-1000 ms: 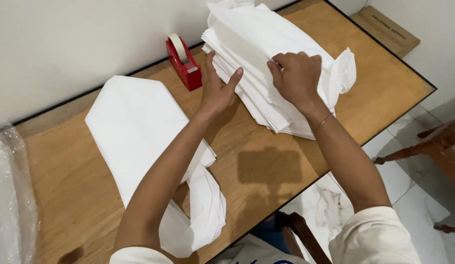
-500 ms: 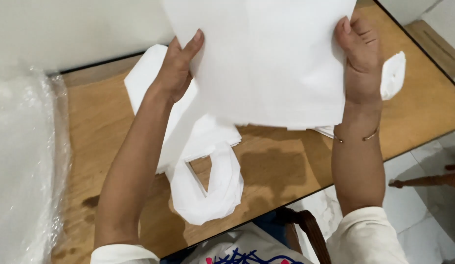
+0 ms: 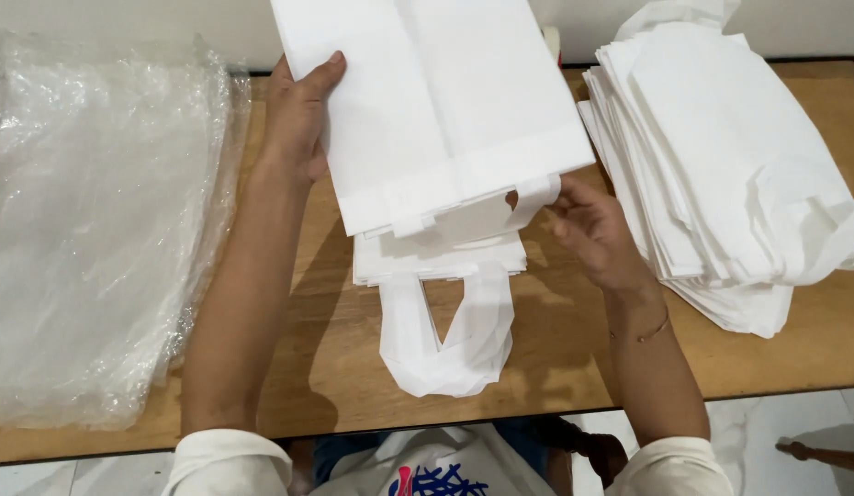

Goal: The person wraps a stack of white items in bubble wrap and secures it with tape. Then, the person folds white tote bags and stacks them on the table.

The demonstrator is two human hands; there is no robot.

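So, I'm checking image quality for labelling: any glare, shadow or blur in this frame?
Head view: sharp, evenly lit; the clear plastic sheet glints; white bag held by left hand looks nearly featureless; soft shadows on the table.

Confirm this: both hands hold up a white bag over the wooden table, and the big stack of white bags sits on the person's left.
Not quite. The head view shows the stack of white bags on the person's right; clear plastic wrap lies on the left. The rest stands: left hand and right hand hold a white bag over the wooden table.
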